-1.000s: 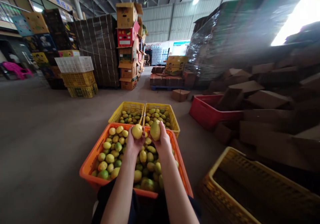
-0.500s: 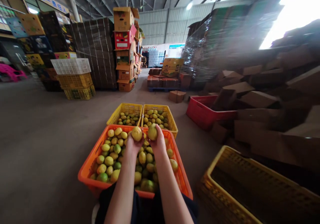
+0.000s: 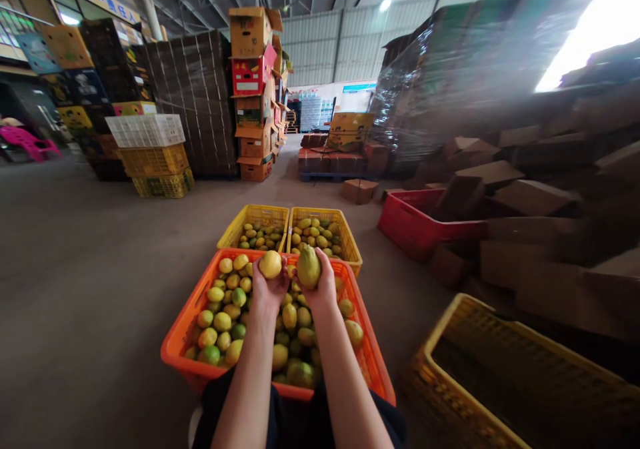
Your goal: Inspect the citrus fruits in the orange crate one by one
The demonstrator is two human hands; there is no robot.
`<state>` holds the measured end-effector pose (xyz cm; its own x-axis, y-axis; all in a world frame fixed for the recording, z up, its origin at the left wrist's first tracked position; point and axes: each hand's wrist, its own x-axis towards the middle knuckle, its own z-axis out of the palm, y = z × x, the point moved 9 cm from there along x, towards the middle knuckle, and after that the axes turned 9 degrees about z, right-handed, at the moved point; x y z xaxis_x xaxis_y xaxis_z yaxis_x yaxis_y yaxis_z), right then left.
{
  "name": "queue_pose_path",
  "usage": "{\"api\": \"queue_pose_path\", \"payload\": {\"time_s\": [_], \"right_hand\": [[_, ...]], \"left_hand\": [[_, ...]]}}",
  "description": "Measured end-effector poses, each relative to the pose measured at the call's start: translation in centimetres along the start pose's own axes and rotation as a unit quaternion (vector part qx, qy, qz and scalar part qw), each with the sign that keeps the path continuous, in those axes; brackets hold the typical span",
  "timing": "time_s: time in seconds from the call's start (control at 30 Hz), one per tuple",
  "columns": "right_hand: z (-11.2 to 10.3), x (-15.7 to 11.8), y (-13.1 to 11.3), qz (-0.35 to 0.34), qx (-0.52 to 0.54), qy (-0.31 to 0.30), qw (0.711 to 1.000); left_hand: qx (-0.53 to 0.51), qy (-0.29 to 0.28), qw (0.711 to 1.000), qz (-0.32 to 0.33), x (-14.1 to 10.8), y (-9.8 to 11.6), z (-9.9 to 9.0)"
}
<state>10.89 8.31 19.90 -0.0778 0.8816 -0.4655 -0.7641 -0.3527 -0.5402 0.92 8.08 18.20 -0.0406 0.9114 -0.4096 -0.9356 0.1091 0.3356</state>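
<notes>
My left hand (image 3: 271,290) is closed around a yellow lemon (image 3: 271,264), palm turned up. Beside it, my right hand (image 3: 323,285) grips a larger greenish-yellow lemon (image 3: 309,267), whose narrow end points upward. Both hands hover over the far side of an orange crate (image 3: 187,315). Many lemons (image 3: 223,321) fill that crate, mostly yellow, with a few green ones on the left. My forearms hide part of the fruit in the middle.
Behind the orange crate stand two yellow crates (image 3: 229,233) of lemons. A yellow crate (image 3: 425,362) is at the right, near a red crate (image 3: 405,229) and piled cardboard boxes (image 3: 530,249). Stacked boxes (image 3: 250,75) and stacked crates (image 3: 155,159) rise farther back.
Both lemons have been turned in my hands; the right one now shows its longer side and pointed end. The view has shifted slightly to the left.
</notes>
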Motion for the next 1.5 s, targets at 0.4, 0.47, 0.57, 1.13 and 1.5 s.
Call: {"api": "queue_pose_path", "payload": {"time_s": [0.4,0.47,0.57,1.13,1.5], "right_hand": [[-1.6,0.2,0.6,0.066,0.085,0.071,0.992],[-1.7,0.3,0.7,0.077,0.086,0.074,0.991],[-1.7,0.6,0.5,0.065,0.073,0.055,0.994],[2.3,-3.2,-3.1,-0.247,-0.063,-0.125,0.959],[0.5,0.9,1.3,0.054,0.114,-0.060,0.990]], "left_hand": [[0.048,-0.035,0.995,0.081,0.3,0.9,0.7],[0.058,-0.057,0.993,0.086,-0.1,1.0,1.1],[0.083,-0.075,0.990,0.085,-0.7,1.4,1.3],[0.122,-0.136,0.972,0.147,-3.2,3.0,3.0],[-0.057,0.001,0.998,0.015,0.0,1.2,-0.6]]}}
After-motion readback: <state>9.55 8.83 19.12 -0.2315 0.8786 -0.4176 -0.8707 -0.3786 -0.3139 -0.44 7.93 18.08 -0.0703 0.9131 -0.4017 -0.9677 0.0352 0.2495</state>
